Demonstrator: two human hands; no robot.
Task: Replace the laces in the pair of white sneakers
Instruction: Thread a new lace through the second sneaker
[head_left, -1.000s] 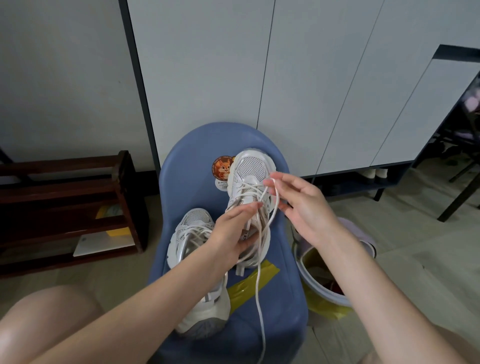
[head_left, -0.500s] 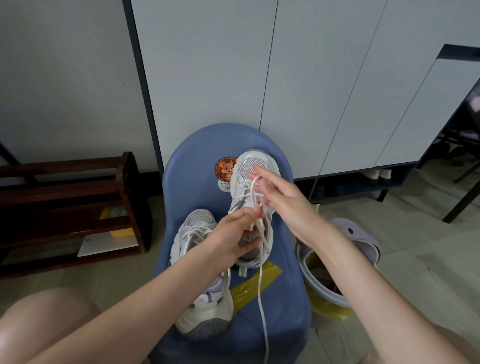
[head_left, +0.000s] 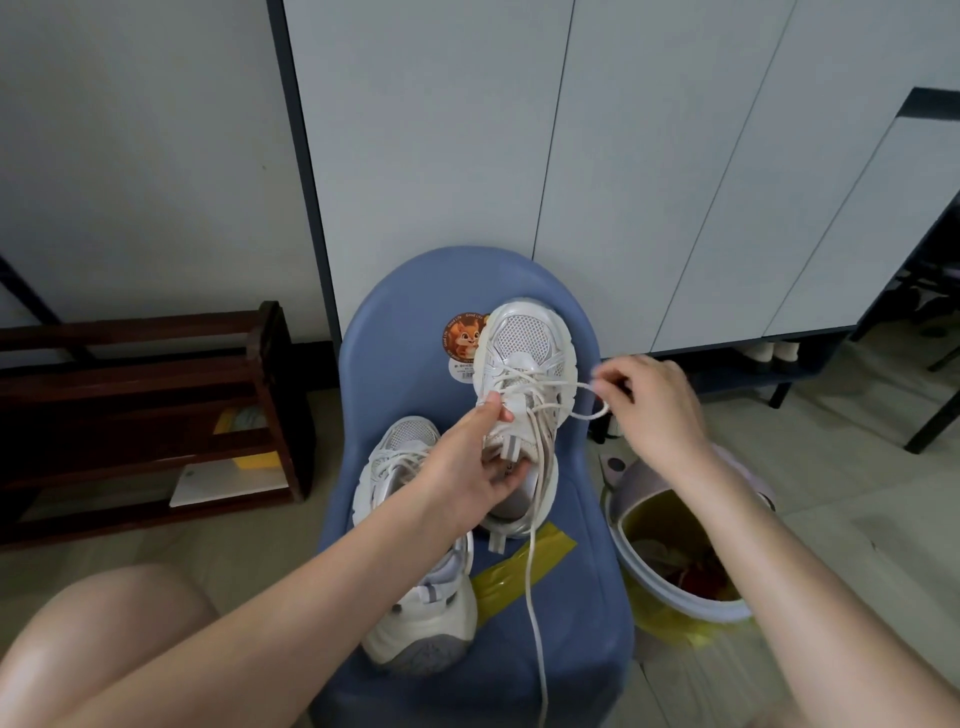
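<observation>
I had my left hand (head_left: 470, 467) curled around the tongue and opening of the farther white sneaker (head_left: 524, 405), thumb pressed on the upper among the eyelets, holding it toe-up against the back of the blue plastic chair (head_left: 571, 597). My right hand (head_left: 652, 405) was out to the right of that shoe, just clear of its sole edge, fingers pinching a small loop of the white lace (head_left: 589, 400) that ran from the upper eyelets across to my fingertips. Another length of the same lace trailed from the shoe's opening straight down over the seat and past its front edge. The second sneaker (head_left: 415, 545) lay on the seat to the left and nearer me, laced, its heel toward me and partly hidden under my left forearm. A strip of yellow plastic (head_left: 524, 571) lay flat on the seat between the two shoes, just under the held one. A round squirrel sticker (head_left: 462, 338) showed on the chair back beside the toe. To the right of the chair stood a pale bin (head_left: 675, 545) with a yellow liner, and to the left a dark wooden rack (head_left: 156, 415) on the floor.
</observation>
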